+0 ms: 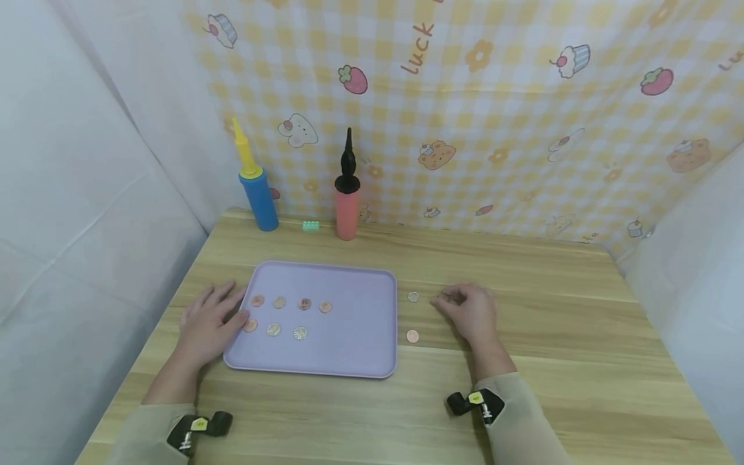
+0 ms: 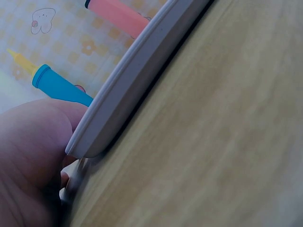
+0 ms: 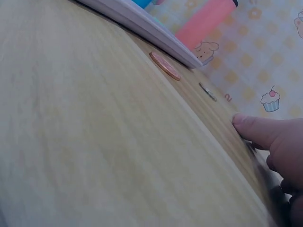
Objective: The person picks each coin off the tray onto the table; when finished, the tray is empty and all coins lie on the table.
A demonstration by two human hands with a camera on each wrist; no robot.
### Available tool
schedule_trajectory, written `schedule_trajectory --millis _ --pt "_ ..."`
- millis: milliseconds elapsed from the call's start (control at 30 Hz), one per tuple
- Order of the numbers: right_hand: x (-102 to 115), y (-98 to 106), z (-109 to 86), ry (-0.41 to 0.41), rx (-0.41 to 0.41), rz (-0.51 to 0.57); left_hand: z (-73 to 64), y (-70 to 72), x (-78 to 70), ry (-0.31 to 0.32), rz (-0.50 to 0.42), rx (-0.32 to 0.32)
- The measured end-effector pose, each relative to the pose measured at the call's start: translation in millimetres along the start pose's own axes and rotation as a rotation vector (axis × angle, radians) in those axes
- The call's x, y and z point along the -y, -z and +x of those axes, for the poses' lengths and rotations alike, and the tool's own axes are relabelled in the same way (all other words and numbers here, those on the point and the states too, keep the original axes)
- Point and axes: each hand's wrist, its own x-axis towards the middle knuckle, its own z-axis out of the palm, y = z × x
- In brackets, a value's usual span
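Note:
A light purple tray point(image 1: 354, 352) lies on the table, with several copper and silver coins in two rows in its left half. My left hand point(image 1: 208, 326) rests at the tray's left edge, its fingers relaxed and its thumb at the rim by a copper coin point(image 1: 250, 325). Right of the tray, my right hand point(image 1: 472, 314) is low over the wood, thumb and index finger pinching a small coin point(image 1: 445, 296) mostly hidden by them. Between this hand and the tray lie a silver coin point(image 1: 413, 297) and, nearer the front, a copper coin point(image 1: 412, 336).
Behind the tray stand a blue hand pump point(image 1: 260, 200) with a yellow nozzle and a pink hand pump point(image 1: 347, 216) with a black top. A small green toy brick point(image 1: 310, 226) sits between them. A patterned yellow-checked cloth point(image 1: 465, 116) hangs along the table's back edge.

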Motion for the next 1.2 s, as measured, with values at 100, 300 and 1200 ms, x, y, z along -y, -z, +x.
schedule_trajectory --millis 100,300,1200 --pt "0.6 2.1 -0.4 0.021 0.01 -0.028 0.0 -0.2 -0.2 -0.004 0.0 -0.007" --pt "2.2 3.6 -2.4 0.066 0.0 -0.069 0.1 -0.8 0.0 -0.002 -0.007 -0.009" --pt "5.6 -2.1 -5.5 0.12 -0.166 -0.014 -0.1 -2.5 3.1 0.011 -0.002 0.002"
